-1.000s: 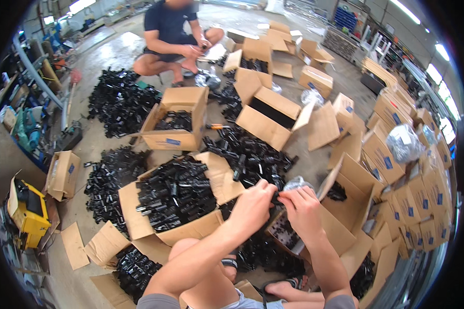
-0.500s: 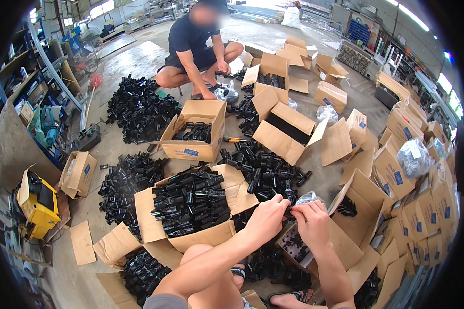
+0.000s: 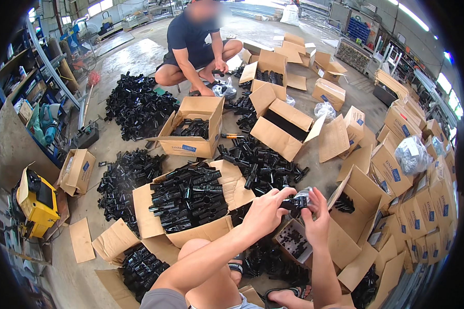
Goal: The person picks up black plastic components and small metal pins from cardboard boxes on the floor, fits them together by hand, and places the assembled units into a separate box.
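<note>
My left hand (image 3: pixel 267 210) grips a short black tube fitting (image 3: pixel 294 203) between thumb and fingers, in front of me on the right. Around the fitting's right end curl the thumb and fingers of my right hand (image 3: pixel 317 219). Just behind the hands, a bit of clear plastic bag (image 3: pixel 305 191) shows, partly covered by them. Below them stands a small open box (image 3: pixel 297 241) of small black parts. To the left, an open carton (image 3: pixel 148 212) is heaped with black tube fittings (image 3: pixel 189 198).
Loose piles of black fittings (image 3: pixel 139 105) cover the floor. Across from me a person (image 3: pixel 193 49) squats, handling fittings beside an open carton (image 3: pixel 188 147). Cartons (image 3: pixel 397 170) are stacked at the right. A yellow machine (image 3: pixel 37 208) stands at the left.
My hands have shifted slightly upward, and the right hand's fingers have spread around the fitting, which now shows more plainly. The person opposite has raised one hand holding a black piece slightly.
</note>
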Tool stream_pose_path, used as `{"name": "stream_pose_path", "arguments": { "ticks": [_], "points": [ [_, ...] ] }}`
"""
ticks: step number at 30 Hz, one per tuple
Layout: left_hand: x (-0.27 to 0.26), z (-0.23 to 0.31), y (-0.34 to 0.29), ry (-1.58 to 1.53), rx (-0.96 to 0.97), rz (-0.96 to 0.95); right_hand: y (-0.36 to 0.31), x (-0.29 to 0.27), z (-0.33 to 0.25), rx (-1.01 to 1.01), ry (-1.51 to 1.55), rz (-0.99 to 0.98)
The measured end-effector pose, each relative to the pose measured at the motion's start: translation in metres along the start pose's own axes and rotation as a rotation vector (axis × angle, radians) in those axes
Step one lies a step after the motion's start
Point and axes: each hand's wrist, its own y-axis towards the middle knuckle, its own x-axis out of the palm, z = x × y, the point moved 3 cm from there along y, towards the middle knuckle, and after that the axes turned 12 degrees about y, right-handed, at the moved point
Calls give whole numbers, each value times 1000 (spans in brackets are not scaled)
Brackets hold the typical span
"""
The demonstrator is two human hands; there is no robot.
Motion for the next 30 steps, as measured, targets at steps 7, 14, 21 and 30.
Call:
{"name": "stream_pose_path", "arguments": {
  "ticks": [7, 14, 21, 30],
  "points": [
    [12, -16, -1, -626, -232, -84, -61, -60, 138, 591, 249, 406],
    [17, -15, -11, -1584, -653, 114, -156, -94, 303, 1070, -839, -222],
    [21, -9, -9, -1698, -679, 135, -180, -73, 319, 1052, -1012, -82],
    [29, -1, 3, -1854, -571, 133, -164, -61, 314, 1273, -906, -239]
  ]
}}
